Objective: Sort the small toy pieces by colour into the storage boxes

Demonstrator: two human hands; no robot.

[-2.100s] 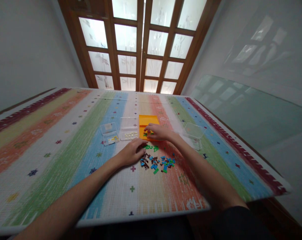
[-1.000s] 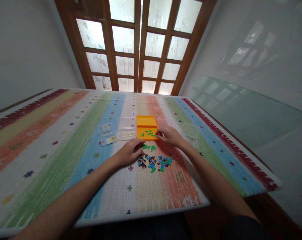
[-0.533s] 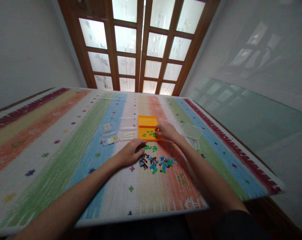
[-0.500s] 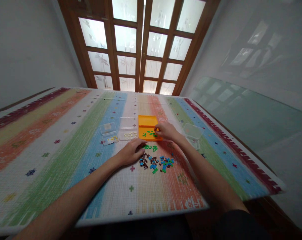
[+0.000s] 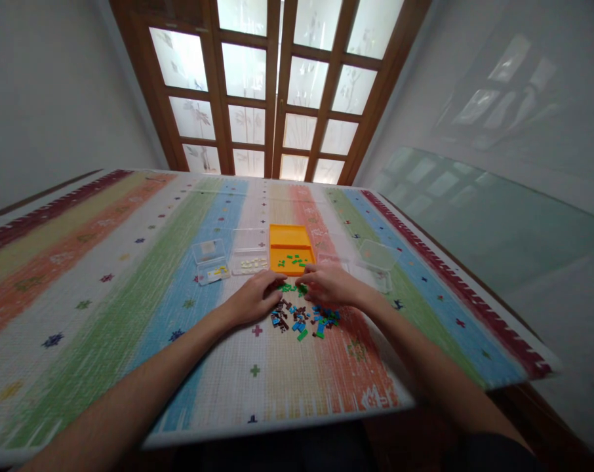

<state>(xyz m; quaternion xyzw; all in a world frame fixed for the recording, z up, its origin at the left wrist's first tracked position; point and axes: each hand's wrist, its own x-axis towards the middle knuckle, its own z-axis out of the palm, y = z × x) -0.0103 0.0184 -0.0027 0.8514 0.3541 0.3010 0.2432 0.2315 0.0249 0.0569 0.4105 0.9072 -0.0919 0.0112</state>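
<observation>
My left hand [image 5: 254,296] rests on the table beside the small green bricks [image 5: 290,288], its thumb apart from its curved fingers and nothing visible in it. Over the right part of those green bricks reaches my right hand [image 5: 329,284], fingers apart and tips down at the pieces; whether it touches one is too small to tell. Just beyond both hands, an orange box [image 5: 293,269] lies with its lid raised and several green bricks inside. Closer to me are loose brown bricks [image 5: 283,316] and blue bricks [image 5: 301,326], with a few green ones mixed in.
Left of the orange box stand a clear box with cream pieces [image 5: 252,265] and a clear box with yellow pieces [image 5: 213,273]. Clear boxes [image 5: 378,262] also stand on the right. A striped cloth [image 5: 198,367] covers the table. Wooden glazed doors [image 5: 277,98] rise behind.
My right hand has come back from inside the orange box to the green bricks nearer me. My left hand has stayed by the same bricks. The view has shifted slightly.
</observation>
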